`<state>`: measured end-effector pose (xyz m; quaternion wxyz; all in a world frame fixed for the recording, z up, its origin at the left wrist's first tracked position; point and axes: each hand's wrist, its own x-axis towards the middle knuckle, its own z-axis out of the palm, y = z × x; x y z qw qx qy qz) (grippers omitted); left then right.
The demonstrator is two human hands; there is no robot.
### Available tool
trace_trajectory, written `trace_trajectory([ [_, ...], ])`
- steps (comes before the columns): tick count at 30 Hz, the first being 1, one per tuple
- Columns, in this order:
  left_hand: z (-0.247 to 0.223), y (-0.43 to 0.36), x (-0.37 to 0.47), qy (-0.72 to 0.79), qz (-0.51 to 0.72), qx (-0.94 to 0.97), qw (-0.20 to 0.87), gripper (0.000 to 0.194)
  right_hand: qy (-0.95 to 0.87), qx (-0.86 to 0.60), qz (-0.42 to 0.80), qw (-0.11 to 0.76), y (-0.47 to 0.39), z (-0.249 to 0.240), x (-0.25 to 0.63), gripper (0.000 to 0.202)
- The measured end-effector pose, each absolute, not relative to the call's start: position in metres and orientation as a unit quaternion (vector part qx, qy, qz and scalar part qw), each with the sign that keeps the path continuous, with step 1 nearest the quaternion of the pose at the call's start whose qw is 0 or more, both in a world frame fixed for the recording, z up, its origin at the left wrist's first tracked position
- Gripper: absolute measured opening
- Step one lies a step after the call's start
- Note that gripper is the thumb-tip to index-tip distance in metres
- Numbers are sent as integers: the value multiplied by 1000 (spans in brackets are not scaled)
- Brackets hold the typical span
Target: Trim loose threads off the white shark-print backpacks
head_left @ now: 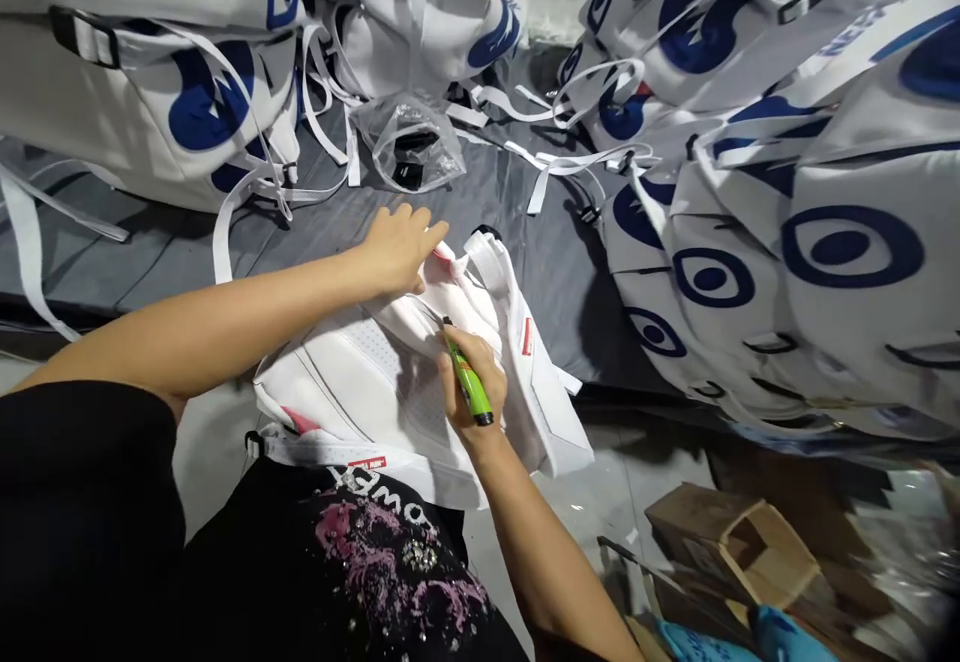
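A white backpack (337,372) with straps and small red labels lies half on the dark table edge, half against my body. My left hand (401,247) grips the top of the backpack, its fingers curled over the fabric near a bit of red trim. In my right hand (480,367) is a green marker pen (469,382) with black ends. Its upper tip points at the white fabric just below my left hand. I cannot tell whether the tip touches the cloth.
Stacks of white bags with blue prints stand at the left (135,112) and right (750,222). A clear plastic bag (412,142) holding black parts lies on the dark table (300,232). Loose white straps trail across it. An open cardboard box (739,547) sits on the floor at lower right.
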<state>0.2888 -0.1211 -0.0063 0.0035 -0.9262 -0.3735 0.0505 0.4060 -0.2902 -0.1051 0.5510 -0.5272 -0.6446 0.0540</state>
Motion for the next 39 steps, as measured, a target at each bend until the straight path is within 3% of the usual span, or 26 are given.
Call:
trace_trajectory([
  [7, -21, -124, 298, -150, 40, -986, 54, 125, -631, -531, 107, 555, -290, -106, 414, 34],
  [12, -37, -116, 317, -166, 85, -981, 51, 133, -566, -581, 149, 566, -286, -106, 409, 26],
  [20, -46, -117, 316, -175, 45, -982, 61, 104, -554, -576, 234, 553, -271, -111, 437, 28],
  [25, -48, -116, 316, -202, 19, -978, 48, 105, -657, -585, 200, 432, -264, -96, 469, 19],
  [29, -48, -119, 318, -227, 16, -972, 52, 99, -673, -566, 262, 397, -250, -82, 471, 23],
  [33, -47, -122, 320, -244, 23, -968, 48, 92, -691, -597, 225, 341, -238, -78, 463, 16],
  [39, -46, -122, 324, -261, 28, -965, 8, 95, -708, -634, 174, 259, -250, -64, 475, 14],
])
